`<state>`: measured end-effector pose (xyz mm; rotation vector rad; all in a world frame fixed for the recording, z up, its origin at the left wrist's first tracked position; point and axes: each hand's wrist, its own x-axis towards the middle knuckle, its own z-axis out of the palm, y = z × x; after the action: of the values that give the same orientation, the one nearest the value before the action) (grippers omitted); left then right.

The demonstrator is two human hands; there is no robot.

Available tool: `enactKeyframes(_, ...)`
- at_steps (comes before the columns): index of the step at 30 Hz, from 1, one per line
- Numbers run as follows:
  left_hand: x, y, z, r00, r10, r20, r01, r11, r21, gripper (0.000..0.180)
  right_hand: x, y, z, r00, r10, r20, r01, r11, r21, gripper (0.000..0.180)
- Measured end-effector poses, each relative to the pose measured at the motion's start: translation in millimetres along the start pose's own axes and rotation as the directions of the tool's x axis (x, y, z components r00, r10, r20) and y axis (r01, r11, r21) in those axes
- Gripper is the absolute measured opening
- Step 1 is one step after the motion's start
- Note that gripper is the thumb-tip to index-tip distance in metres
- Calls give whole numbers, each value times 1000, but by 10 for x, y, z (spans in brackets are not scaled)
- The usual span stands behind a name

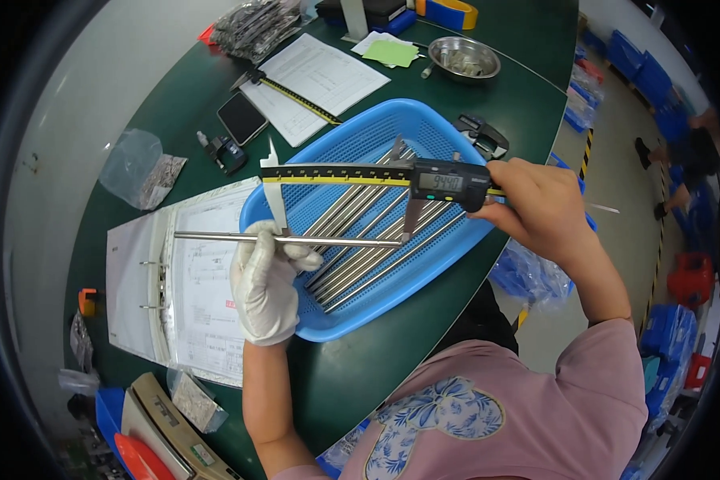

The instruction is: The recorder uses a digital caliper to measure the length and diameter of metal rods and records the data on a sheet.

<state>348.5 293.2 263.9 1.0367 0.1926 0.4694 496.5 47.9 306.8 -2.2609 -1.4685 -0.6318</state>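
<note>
Metal rod (340, 240) lies in the pinched fingers of the gloved left hand (266, 284), its long axis crossing above the left rim of the blue basket (376, 312); the farther right hand (546, 206) grips the digital caliper (450, 184).

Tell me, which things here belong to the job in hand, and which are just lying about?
Apparently in use:
metal rod, in the gloved left hand
caliper, in the bare right hand
blue basket holding other rods

Apparently just lying about:
phone
green paper
metal bowl

Silver rod (344, 241); blue basket (412, 120)
</note>
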Motion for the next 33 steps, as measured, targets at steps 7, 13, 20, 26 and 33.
enactKeyframes(7, 1, 12, 10, 1000, 14, 2, -14, 998, 61, 26, -21, 34, 41, 998, -21, -61, 24, 999, 43, 33)
enactKeyframes(13, 10, 19, 38, 1000, 19, -23, -17, 997, 78, 26, -17, 45, 48, 998, -26, -56, 29, 998, 51, 32)
enactKeyframes(20, 13, 8, 2, 994, 95, -45, -92, 993, 72, 17, -6, 45, -16, 986, 142, -83, -131, 983, 131, 42)
enactKeyframes(26, 153, 11, 183, 978, 195, 73, -205, 839, 503, 5, -163, 291, -70, 916, 320, -243, -262, 934, 245, 37)
enactKeyframes(33, 721, -13, 465, 561, -252, 788, -823, -271, 499, 5, -378, 411, -70, 881, 414, -229, -349, 895, 279, 36)
